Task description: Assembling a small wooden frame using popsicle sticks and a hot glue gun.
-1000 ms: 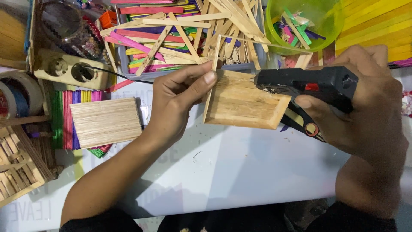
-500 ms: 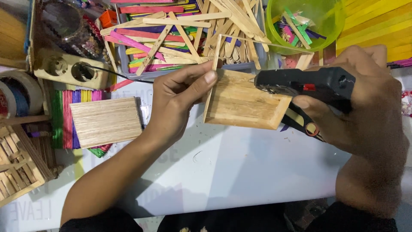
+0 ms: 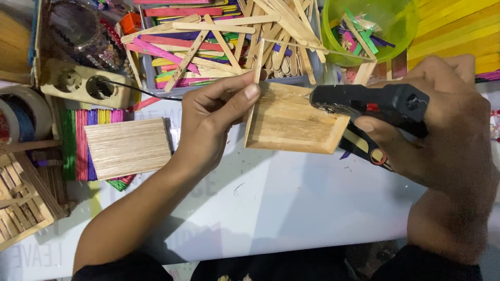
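A white work table [image 3: 291, 208] fills the lower half of the view, its far edge crowded with craft supplies. Along that edge a grey tray [image 3: 312, 79] is heaped with plain and coloured craft sticks [image 3: 219, 36], and a translucent green bowl [image 3: 401, 31] to its right holds short coloured stick pieces. On the left lies a flat panel of glued plain sticks [image 3: 127, 148], resting on a panel of coloured sticks [image 3: 75, 145], with a beige double power socket [image 3: 83, 86] above them and a slatted stick frame [image 3: 21, 200] at the lower left corner.

Near the table's middle, a shallow wooden tray built of sticks [image 3: 291, 122] sits just in front of the grey tray. The right hand [image 3: 442, 135] is wrapped around a black glue gun [image 3: 375, 101], fingers curled tight on its grip, the nozzle at the wooden tray's right part. The left hand [image 3: 213, 122] pinches a single plain stick [image 3: 255, 93] between thumb and forefinger, standing it on edge along the wooden tray's left side, the remaining fingers folded underneath.
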